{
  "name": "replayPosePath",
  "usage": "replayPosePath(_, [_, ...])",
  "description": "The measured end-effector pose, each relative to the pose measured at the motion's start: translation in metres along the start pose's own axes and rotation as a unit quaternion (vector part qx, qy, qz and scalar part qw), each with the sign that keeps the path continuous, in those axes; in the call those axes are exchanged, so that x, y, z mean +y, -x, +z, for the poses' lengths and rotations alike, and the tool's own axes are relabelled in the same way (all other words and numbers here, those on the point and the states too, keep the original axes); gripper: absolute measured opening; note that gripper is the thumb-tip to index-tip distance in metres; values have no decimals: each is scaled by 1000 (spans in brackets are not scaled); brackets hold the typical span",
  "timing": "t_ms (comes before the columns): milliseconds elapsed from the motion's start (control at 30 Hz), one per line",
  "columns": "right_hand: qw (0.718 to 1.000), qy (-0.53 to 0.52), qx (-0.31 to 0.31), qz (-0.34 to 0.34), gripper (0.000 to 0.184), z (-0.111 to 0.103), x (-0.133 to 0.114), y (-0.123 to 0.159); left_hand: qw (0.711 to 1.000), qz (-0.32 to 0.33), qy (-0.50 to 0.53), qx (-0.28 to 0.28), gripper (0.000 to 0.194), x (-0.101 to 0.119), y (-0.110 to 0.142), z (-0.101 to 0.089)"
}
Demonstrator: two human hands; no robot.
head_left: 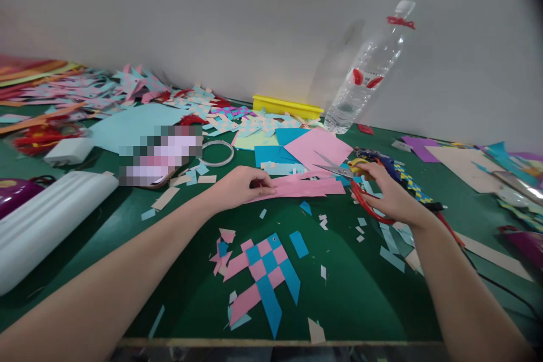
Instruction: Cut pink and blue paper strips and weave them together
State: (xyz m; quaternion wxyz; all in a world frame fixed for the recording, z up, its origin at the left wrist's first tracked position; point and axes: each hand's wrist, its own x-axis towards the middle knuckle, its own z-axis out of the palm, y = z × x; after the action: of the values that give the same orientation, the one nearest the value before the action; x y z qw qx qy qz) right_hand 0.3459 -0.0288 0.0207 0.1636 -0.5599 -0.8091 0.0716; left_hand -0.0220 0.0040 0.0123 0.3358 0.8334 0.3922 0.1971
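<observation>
Pink paper point(311, 186) lies mid-way across the green table point(348, 300), its L end pinched in L hand point(244, 184); R hand point(388, 189) grips scissors point(341, 171), blades parted, by the R end. Cutting looks partly done, strips perhaps not yet fully apart. Closer in, a blue-and-pink woven piece point(267, 263) seems assembled, w/ long ends loose. Phone point(163, 158) screen's pixelated; blade-to-paper contact unclear.

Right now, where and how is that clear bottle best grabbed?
Probably around the label, coming from the near side: the clear bottle stands cap-up on the green table, its long body wider than its neck, with the wall behind.
</observation>
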Motion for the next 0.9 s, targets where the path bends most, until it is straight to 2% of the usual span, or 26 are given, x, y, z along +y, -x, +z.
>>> replayPosePath(100, [999, -10, -35, 7, 65, -5, 4, 4, 999, 2, 6, 35, 27, -1, -1, 1])
replayPosePath(233, [995, -8, -97, -19, 53, -6, -8, 5, 998, 9, 23, 52, 25, -2, -3, 9])
replayPosePath(400, [993, -11, -112, -44, 58, -4, -30, 4, 999, 13, 26, 39, 26, 5, -4, 19])
replayPosePath(567, [990, -6, -124, -71, 56, -2, -40, 3, 999, 33, 33, 21, 23, 9, -6, 29])
replayPosePath(633, [987, -16, -134, -82, 54, 0, -43, 2, 999, 39, 31, 22, 28, 8, -6, 32])
replayPosePath(800, [984, -32, -153, -88, 55, 6, -43, -1, 998, 47, 36, 30, 33, 6, -5, 27])
replayPosePath(900, [984, -35, -154, -84, 55, 8, -42, -2, 999, 35, 32, 7, 30, 5, -2, 18])
